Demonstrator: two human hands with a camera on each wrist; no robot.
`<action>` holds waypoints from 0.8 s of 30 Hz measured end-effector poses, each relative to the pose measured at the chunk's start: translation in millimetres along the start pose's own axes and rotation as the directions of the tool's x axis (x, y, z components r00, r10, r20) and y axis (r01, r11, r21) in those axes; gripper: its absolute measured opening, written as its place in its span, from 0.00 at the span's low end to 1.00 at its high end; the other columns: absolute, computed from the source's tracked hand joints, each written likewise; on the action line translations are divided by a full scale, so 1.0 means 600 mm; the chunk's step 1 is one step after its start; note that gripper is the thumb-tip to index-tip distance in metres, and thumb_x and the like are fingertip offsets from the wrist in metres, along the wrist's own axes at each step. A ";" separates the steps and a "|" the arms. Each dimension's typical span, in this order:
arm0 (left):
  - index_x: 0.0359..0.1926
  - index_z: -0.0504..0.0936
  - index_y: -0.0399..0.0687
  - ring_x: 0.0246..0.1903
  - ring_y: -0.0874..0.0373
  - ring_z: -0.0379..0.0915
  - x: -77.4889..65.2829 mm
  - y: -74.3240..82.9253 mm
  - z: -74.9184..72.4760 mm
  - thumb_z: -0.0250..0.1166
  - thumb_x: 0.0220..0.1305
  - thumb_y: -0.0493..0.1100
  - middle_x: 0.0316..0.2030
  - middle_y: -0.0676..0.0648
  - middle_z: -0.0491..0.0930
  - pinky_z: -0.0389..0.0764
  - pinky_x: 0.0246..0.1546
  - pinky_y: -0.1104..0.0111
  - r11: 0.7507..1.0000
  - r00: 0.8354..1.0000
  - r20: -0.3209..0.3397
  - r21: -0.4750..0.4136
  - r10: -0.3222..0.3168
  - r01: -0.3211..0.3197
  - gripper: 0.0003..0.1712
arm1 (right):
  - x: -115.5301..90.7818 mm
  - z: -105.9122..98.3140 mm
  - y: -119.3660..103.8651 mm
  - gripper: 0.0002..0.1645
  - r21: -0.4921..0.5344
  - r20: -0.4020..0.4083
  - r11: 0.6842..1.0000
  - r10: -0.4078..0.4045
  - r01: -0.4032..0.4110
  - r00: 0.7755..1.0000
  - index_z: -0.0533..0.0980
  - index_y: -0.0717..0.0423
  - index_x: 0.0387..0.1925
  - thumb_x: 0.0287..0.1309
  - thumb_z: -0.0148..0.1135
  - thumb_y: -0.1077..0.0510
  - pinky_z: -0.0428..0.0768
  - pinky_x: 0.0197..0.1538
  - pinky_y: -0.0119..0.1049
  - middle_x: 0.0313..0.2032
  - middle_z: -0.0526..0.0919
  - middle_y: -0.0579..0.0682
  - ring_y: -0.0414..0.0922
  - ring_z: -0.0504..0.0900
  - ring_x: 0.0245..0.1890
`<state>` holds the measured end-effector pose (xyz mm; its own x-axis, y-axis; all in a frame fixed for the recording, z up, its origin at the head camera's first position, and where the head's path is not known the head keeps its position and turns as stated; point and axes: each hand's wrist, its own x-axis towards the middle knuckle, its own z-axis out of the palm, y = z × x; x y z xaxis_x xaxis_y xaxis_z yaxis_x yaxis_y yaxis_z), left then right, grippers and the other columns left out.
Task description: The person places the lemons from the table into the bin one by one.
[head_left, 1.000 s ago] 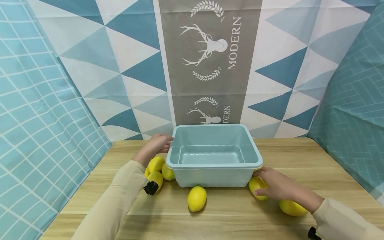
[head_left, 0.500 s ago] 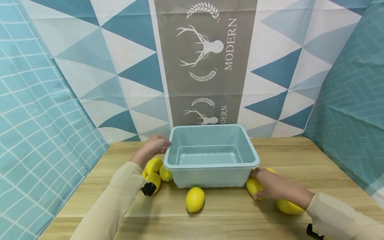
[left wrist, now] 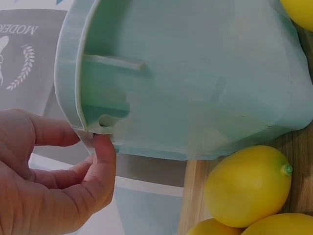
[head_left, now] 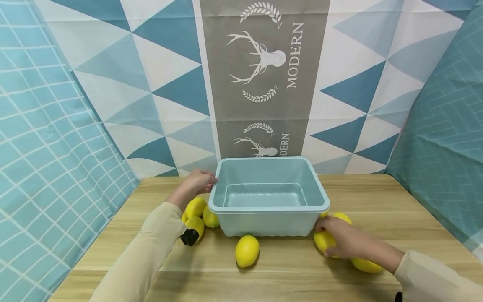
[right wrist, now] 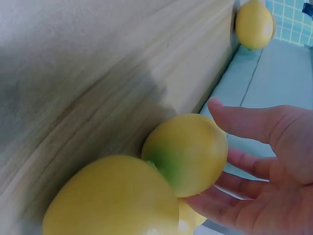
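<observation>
The left hand point(head_left: 197, 182) has its grip nearly closed, thumb and fingers pinching the left part of the rim of a pale blue basin point(head_left: 269, 208). The right hand point(head_left: 345, 240) curves its grip round a yellow lemon point(head_left: 323, 240), opened about as wide as the fruit (how firmly it presses, I cannot tell). That lemon lies just beside the basin's front right corner, and in the right wrist view a larger-looking lemon point(right wrist: 115, 198) sits close by it. The basin stands upright on the wood-grained tabletop point(head_left: 286, 279), its inside floor bare. A single lemon point(head_left: 247, 251) rests near its front wall. A cluster of lemons point(head_left: 196, 206) lies to its left, below the left forearm. Behind everything hangs a patterned backdrop point(head_left: 264, 102) with stag heads, triangles and the word MODERN.
</observation>
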<state>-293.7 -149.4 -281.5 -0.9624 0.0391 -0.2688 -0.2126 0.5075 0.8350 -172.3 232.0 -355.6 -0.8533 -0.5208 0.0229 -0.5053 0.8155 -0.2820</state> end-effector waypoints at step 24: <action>0.59 0.73 0.36 0.45 0.54 0.72 -0.006 -0.004 0.009 0.57 0.69 0.42 0.55 0.38 0.73 0.80 0.51 0.66 1.000 0.999 -0.043 0.003 0.011 -0.011 0.22 | -0.017 0.034 -0.004 0.36 -0.118 -0.059 0.989 -0.096 0.089 0.994 0.74 0.48 0.43 0.26 0.78 0.69 0.79 0.49 0.54 0.48 0.75 0.50 0.52 0.76 0.49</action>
<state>-288.5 -146.0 -285.3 -0.9710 0.0071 -0.2388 -0.2019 0.5098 0.8362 -159.6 230.0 -374.8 -0.8070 -0.5810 0.1060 -0.5905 0.7903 -0.1635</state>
